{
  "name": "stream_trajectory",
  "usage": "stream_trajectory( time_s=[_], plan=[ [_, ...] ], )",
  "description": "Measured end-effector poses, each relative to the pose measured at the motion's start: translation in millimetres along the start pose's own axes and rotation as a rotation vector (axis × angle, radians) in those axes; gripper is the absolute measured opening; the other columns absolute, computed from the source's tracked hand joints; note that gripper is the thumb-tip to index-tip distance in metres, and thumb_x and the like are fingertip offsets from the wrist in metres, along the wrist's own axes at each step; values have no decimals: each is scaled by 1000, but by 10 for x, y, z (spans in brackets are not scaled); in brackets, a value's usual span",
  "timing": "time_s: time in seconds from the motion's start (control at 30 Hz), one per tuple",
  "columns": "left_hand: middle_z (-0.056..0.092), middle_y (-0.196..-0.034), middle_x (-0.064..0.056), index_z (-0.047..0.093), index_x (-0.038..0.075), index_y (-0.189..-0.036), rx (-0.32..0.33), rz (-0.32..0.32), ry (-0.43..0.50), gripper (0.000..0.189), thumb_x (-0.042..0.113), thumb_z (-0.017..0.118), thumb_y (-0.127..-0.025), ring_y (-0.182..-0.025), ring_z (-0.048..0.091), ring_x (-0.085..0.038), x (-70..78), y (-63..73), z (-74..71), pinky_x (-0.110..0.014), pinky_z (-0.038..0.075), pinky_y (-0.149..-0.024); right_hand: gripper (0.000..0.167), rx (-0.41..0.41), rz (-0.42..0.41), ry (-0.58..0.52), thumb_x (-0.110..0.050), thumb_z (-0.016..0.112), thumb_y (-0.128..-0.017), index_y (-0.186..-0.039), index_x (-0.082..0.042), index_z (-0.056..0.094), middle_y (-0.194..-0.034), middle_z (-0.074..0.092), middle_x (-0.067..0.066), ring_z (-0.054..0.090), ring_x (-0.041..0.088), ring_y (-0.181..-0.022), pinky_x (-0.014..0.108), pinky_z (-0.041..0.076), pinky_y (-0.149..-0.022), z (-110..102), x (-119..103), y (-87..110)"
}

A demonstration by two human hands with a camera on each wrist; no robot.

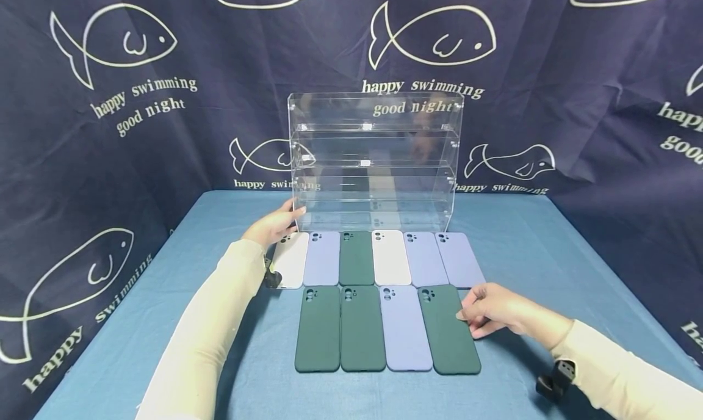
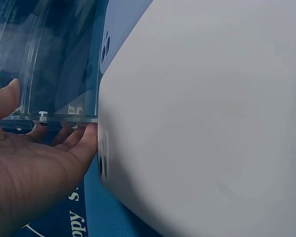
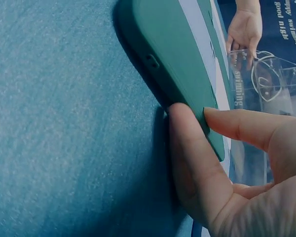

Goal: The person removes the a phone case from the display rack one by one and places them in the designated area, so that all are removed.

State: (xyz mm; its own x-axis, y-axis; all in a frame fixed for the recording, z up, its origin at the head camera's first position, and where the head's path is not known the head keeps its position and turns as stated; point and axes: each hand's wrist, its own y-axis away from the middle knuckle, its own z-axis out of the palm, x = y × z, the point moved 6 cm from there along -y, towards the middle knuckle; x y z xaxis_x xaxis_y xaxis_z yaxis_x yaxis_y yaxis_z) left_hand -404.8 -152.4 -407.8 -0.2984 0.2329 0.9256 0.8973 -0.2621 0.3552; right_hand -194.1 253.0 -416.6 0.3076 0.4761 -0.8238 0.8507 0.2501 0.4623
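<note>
My right hand (image 1: 491,310) pinches the long right edge of a dark green phone case (image 1: 450,331), the rightmost of the front row. In the right wrist view, thumb and fingers meet at the edge of this green case (image 3: 172,59). At the lower left corner of a clear acrylic display stand (image 1: 373,148), my left hand (image 1: 274,224) holds the side panel. The left wrist view has several fingertips against that panel and the thumb on its other side. Beneath the left wrist lies a white phone case (image 1: 291,261), first in the back row.
Beside the held case, the front row has a lavender case (image 1: 406,328) and two green cases (image 1: 318,328). Lavender, green and white cases (image 1: 391,258) form the back row, right before the stand. A blue cloth (image 1: 527,243) covers the table; a dark fish-print curtain (image 1: 329,54) hangs behind.
</note>
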Motion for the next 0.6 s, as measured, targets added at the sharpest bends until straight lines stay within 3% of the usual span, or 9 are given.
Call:
stream_trajectory(
  time_s=[0.3, 0.6],
  plan=[
    [-13, -163, -4, -10, 23, -156, 4, -5, -8, 73, 27, 41, -105, -152, 1, -23, 8, -3, 3, -40, 19, -127, 12, 76, 7, -9, -3, 67, -86, -86, 3, 55, -87, 67, 10, 61, 16, -63, 36, 66, -67, -26, 34, -5],
    [-12, -163, -6, -10, 23, -156, 11, 4, -3, 72, 27, 41, -105, -152, 1, -24, -21, -20, 2, -40, 19, -127, 16, 62, 3, -38, -4, 68, -87, -93, 4, 55, -79, 64, 7, 62, 15, -63, 36, 66, -67, -28, 52, -31]
  ],
)
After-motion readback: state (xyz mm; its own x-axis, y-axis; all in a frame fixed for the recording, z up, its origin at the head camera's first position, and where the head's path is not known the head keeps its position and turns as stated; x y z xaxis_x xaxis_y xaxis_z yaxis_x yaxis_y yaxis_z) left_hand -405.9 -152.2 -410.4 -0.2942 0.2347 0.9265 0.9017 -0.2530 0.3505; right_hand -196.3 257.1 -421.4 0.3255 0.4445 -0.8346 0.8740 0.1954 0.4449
